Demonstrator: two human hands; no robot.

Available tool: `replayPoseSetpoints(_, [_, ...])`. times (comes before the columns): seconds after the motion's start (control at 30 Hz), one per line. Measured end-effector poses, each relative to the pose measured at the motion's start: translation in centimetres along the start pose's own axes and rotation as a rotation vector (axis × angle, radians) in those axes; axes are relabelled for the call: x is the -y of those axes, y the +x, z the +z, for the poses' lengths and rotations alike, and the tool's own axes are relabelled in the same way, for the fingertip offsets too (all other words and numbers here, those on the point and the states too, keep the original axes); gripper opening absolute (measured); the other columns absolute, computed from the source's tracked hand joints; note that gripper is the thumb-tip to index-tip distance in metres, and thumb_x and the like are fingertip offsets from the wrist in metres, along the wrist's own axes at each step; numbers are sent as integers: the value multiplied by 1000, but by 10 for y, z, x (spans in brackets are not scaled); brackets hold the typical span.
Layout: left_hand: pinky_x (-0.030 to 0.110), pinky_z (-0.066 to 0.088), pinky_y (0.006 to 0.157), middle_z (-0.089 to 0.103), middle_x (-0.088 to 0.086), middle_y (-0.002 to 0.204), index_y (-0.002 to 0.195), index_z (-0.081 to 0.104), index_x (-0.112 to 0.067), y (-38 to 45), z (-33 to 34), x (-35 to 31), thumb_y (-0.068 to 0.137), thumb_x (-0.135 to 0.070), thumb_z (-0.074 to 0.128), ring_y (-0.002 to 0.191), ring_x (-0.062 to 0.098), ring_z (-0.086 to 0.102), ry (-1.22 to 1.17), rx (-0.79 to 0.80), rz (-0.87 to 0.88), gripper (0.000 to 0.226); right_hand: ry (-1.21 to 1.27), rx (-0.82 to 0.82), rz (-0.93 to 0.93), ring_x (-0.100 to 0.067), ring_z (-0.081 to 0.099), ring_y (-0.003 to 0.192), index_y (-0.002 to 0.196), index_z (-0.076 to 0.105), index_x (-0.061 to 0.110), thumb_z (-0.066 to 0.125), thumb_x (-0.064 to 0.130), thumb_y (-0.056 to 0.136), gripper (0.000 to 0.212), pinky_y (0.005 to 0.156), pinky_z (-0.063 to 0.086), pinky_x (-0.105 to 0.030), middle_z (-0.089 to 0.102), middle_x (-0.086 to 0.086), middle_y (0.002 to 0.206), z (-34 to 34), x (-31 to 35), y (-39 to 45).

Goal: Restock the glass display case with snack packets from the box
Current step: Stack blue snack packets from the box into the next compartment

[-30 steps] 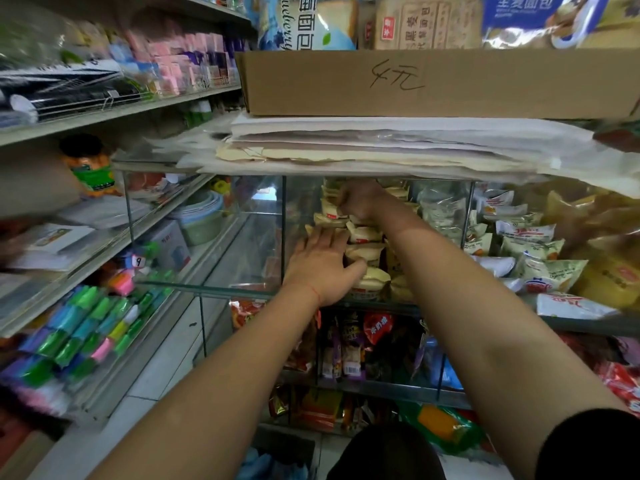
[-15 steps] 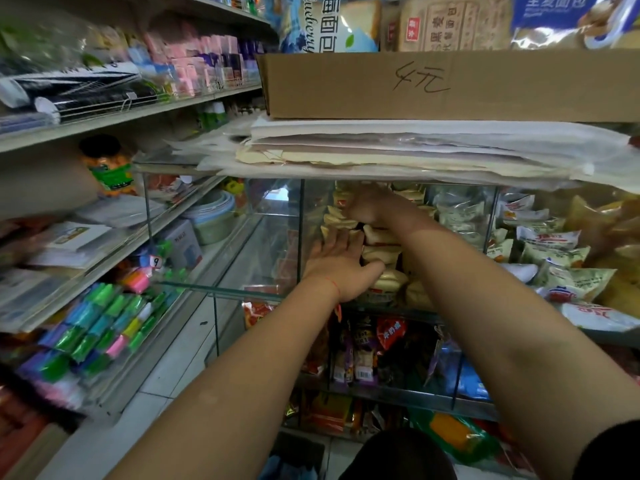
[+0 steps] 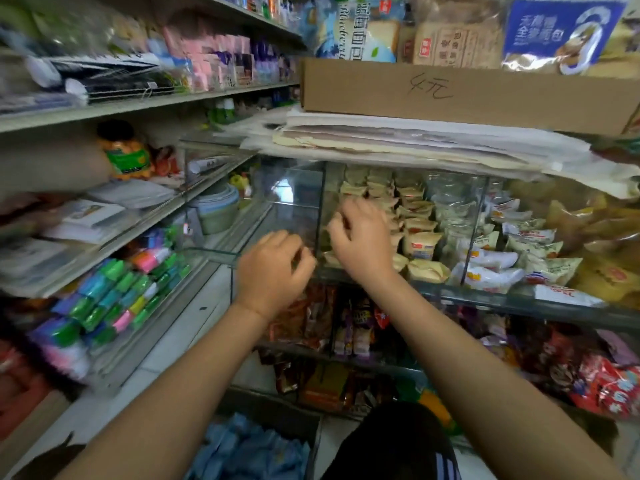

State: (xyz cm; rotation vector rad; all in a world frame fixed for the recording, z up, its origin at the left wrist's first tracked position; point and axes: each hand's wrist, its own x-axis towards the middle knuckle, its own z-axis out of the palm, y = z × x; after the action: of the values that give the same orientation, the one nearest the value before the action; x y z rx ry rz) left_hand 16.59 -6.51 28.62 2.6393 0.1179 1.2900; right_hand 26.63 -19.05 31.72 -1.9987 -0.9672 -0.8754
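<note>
The glass display case (image 3: pixel 485 296) stands in front of me. One of its compartments is stacked with cream-yellow snack packets (image 3: pixel 419 244). My left hand (image 3: pixel 273 271) hovers at the case's front edge, just left of the glass divider (image 3: pixel 322 209), fingers loosely curled and holding nothing. My right hand (image 3: pixel 362 240) is in front of the stacked packets, also loosely curled and with nothing in it. At the bottom of the view lies a box of blue packets (image 3: pixel 249 452), partly cut off and blurred.
White and green snack bags (image 3: pixel 519 251) fill the compartment to the right. A flat cardboard box (image 3: pixel 450 95) and stacked papers (image 3: pixel 415 140) lie on the case top. Shelves with colourful packs (image 3: pixel 104 299) run along the left. Red and dark packets (image 3: pixel 353 327) fill the lower shelf.
Both hands have pulled back out of the yellow-packet compartment toward me. The right hand was deep inside at the top of the stack; the left was pressed flat on the packets.
</note>
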Motion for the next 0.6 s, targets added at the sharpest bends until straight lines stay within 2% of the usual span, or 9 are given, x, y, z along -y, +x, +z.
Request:
replayPoseSetpoints(0.03, [32, 42, 53, 57, 5, 70, 67, 53, -15, -20, -6, 18, 85, -36, 44, 67, 26, 56, 13, 42, -122, 29, -32, 8, -68, -24, 50, 78, 72, 53, 13, 47, 23, 85, 18, 73, 36, -36, 53, -3, 77, 7, 14, -16])
replayPoseSetpoints(0.1, [33, 45, 58, 60, 8, 79, 73, 56, -16, -61, -11, 56, 85, -41, 46, 75, 30, 59, 93, 235, -333, 30, -85, 67, -233, -25, 49, 74, 70, 54, 11, 53, 22, 83, 16, 68, 35, -37, 52, -7, 74, 29, 43, -49])
replayPoseSetpoints(0.2, [35, 49, 70, 62, 7, 97, 90, 64, -16, -126, -16, 99, 89, -44, 50, 92, 29, 61, 153, 507, -541, 31, -83, 316, -360, -26, 52, 75, 73, 59, 11, 57, 23, 80, 14, 64, 38, -36, 56, -8, 75, 84, 74, -109])
replayPoseSetpoints(0.27, [35, 49, 76, 62, 7, 106, 99, 66, -16, -170, -18, 124, 90, -45, 50, 98, 29, 61, 136, 639, -666, 34, -76, 633, -289, -31, 59, 84, 85, 65, 9, 57, 26, 84, 19, 67, 45, -37, 61, -12, 88, 124, 86, -149])
replayPoseSetpoints(0.37, [30, 44, 78, 64, 10, 114, 103, 65, -14, -241, -13, 162, 90, -39, 54, 104, 28, 60, 60, 854, -836, 31, -97, 1148, -44, -34, 57, 104, 110, 63, 9, 51, 28, 91, 29, 79, 47, -35, 59, -17, 114, 177, 88, -212])
replayPoseSetpoints(0.47, [31, 47, 83, 67, 14, 112, 104, 67, -8, -308, 4, 194, 92, -30, 55, 105, 29, 62, -1, 1018, -980, 28, -63, 1381, 116, -34, 57, 107, 109, 63, 8, 51, 23, 91, 26, 83, 46, -34, 61, -20, 116, 223, 81, -271])
replayPoseSetpoints(0.6, [36, 44, 98, 57, 21, 131, 129, 57, -6, -373, 45, 228, 97, -29, 49, 120, 33, 55, -34, 1199, -1077, 41, -81, 1629, 221, -31, 57, 112, 113, 64, 5, 50, 17, 95, 26, 90, 44, -31, 61, -19, 122, 280, 60, -335])
